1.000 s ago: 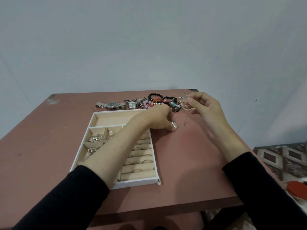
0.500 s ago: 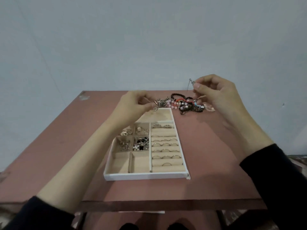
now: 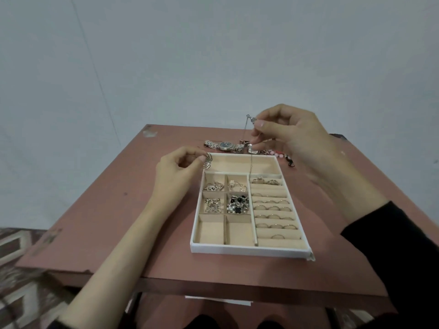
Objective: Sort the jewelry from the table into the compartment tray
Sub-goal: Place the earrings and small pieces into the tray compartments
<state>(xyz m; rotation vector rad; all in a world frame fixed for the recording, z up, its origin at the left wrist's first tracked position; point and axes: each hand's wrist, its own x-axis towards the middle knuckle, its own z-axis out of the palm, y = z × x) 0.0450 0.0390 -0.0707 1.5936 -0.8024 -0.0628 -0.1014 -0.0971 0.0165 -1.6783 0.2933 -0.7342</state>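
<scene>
A white compartment tray (image 3: 247, 251) with a beige lining lies on the pink table. Its small left cells hold earrings and charms, and its right rows hold several rings. My left hand (image 3: 177, 170) pinches a silver fan-shaped piece (image 3: 208, 160) at the tray's far left corner. My right hand (image 3: 288, 136) pinches a thin silver chain (image 3: 251, 162) above the tray's far edge. The chain hangs down over the long back compartment. A silver watch (image 3: 224, 145) and beaded bracelets (image 3: 280, 155) lie on the table behind the tray.
The table (image 3: 114, 210) has bare surface left of the tray and along the front edge. A plain pale wall rises just behind the table. Patterned floor (image 3: 21, 248) shows at the lower left.
The view has swung right, so the tray sits more central. My right hand has lifted the chain higher. My left hand has drawn left to the tray's far left corner with the silver piece.
</scene>
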